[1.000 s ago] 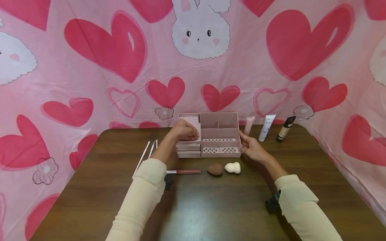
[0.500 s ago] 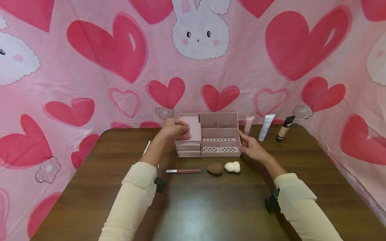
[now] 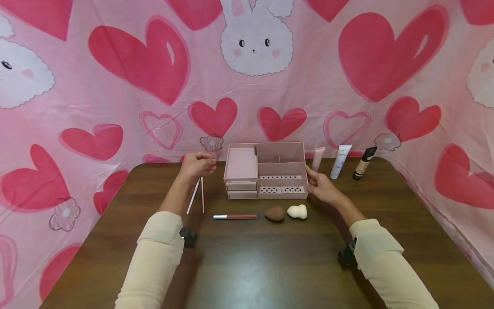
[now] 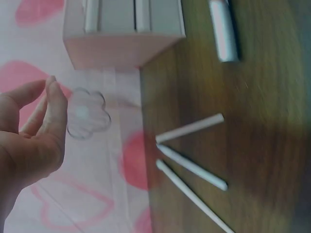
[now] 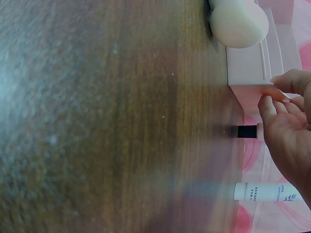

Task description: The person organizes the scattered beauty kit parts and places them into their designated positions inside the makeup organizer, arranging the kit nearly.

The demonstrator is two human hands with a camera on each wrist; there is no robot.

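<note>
My left hand point(image 3: 196, 166) hovers above the thin pale sticks point(image 3: 193, 196), left of the pink organizer point(image 3: 241, 183). Thumb and fingertips come close together in the left wrist view, with nothing seen between them. Three sticks show there; in the head view my arm hides part of the group. My right hand point(image 3: 323, 188) holds the organizer's right side wall, thumb over the front edge and fingers along the outside in the right wrist view. A slim dark item point(image 3: 255, 151) stands in the left section, beside the divider.
In front of the organizer lie a lip gloss tube point(image 3: 235, 217), a brown makeup sponge point(image 3: 275, 213) and a white sponge point(image 3: 297, 211). To its right stand a pink tube point(image 3: 318, 159), a white tube point(image 3: 341, 162) and a black-capped beige tube point(image 3: 364, 163).
My left hand has moved leftward out of the organizer's left section, to over the sticks. My right hand stays on the organizer's side.
</note>
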